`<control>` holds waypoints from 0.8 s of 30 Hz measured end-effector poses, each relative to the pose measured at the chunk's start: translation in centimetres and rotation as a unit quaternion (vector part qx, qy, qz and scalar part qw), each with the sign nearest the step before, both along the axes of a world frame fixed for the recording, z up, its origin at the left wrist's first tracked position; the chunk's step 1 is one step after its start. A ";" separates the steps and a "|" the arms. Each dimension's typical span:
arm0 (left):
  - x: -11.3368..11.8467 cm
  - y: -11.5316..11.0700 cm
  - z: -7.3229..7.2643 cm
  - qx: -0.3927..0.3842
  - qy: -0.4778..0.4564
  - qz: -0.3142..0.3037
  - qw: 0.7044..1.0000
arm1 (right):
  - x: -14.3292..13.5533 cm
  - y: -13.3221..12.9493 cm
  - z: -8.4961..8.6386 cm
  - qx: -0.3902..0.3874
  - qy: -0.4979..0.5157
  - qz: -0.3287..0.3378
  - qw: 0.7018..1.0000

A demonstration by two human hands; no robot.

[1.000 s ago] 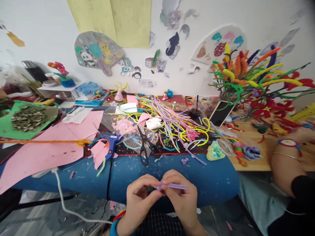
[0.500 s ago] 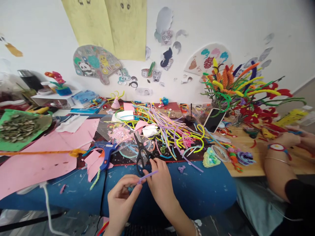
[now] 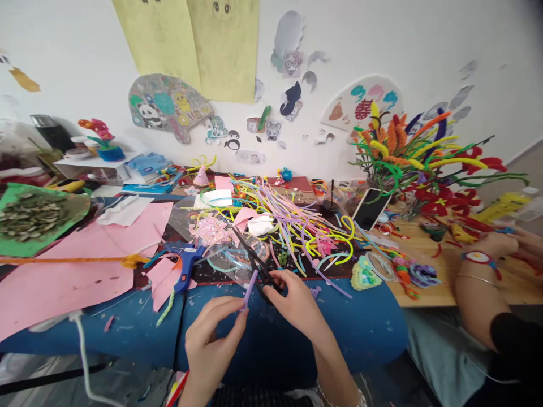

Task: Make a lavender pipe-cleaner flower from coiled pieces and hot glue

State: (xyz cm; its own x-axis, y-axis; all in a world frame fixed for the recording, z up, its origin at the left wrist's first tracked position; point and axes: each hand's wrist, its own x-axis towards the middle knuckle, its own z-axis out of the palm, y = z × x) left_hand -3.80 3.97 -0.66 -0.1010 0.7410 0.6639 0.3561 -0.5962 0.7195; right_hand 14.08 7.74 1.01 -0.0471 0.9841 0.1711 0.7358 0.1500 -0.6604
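Between thumb and forefinger, my left hand (image 3: 214,339) pinches a short lavender pipe cleaner (image 3: 251,287), which points up and slightly to the right. My right hand (image 3: 299,302) has its fingers closed at the handles of a pair of black scissors (image 3: 251,253). The scissors' blades point up and left, over clear plastic wrapping and craft scraps. The pipe cleaner's upper end is close to the left side of the scissors. A blue hot glue gun (image 3: 188,267) rests to the left of the scissors, its black cord hanging down.
Loose pastel pipe cleaners (image 3: 292,212) are heaped behind my hands. Pink paper (image 3: 76,282) covers the left side, and a phone (image 3: 371,209) leans near a bunch of pipe-cleaner flowers (image 3: 424,158). At the right, another person's arm (image 3: 477,294) rests over the wooden table (image 3: 424,294).
My right hand has moved right and taken hold of the scissors' handles, shifting the scissors. The pipe cleaner in my left hand has swung from slanting right to nearly upright.
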 end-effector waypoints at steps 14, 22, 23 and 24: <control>6.5 3.6 0.1 -0.024 0.119 -0.118 0.986 | 10.2 -7.5 -2.5 0.085 0.378 -0.049 0.921; 9.3 5.9 -1.4 -0.044 0.245 -0.153 0.956 | 13.6 -9.3 -3.0 0.129 0.401 -0.084 0.903; 9.5 6.1 -1.5 -0.044 0.255 -0.156 0.953 | 14.1 -9.5 -3.2 0.131 0.405 -0.099 0.899; 9.7 6.3 -1.6 -0.044 0.268 -0.159 0.949 | 14.6 -9.6 -3.4 0.134 0.410 -0.116 0.895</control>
